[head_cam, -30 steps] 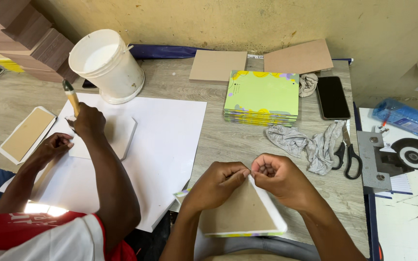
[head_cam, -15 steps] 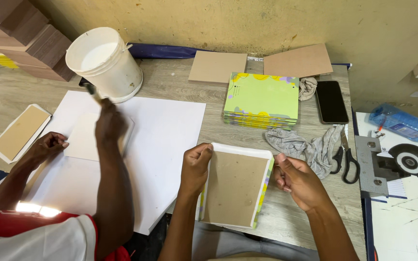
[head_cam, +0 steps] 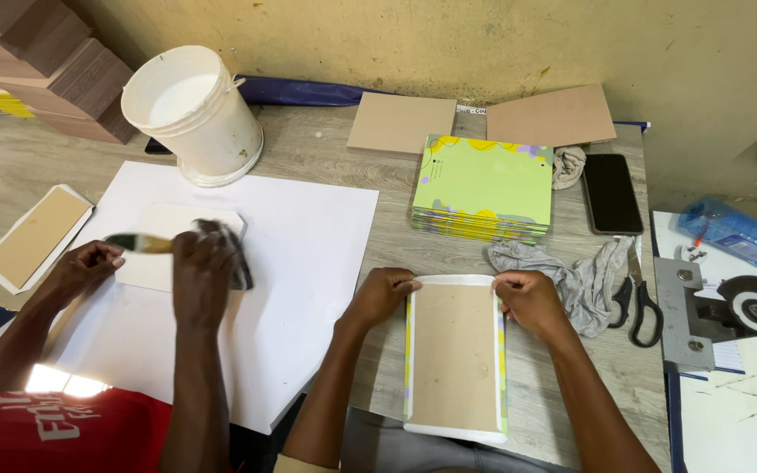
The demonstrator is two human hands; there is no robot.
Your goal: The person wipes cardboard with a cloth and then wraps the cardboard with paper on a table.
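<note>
Left hand [head_cam: 385, 296] and right hand [head_cam: 527, 300] pinch the top corners of the cardboard cover [head_cam: 455, 355] — light, stiff, probably glue-tacky — best held by its edges.

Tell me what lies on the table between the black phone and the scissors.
In the head view, the crumpled grey rag lies partly between the phone and the scissors; otherwise bare table.

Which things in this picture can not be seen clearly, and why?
- Head view: the co-worker's brush is blurred by motion.
- The board cover shows only its brown inner side; its printed face is turned down. The left hand and right hand hide its top corners.
- The metal tool is cut off by the right edge.
</note>
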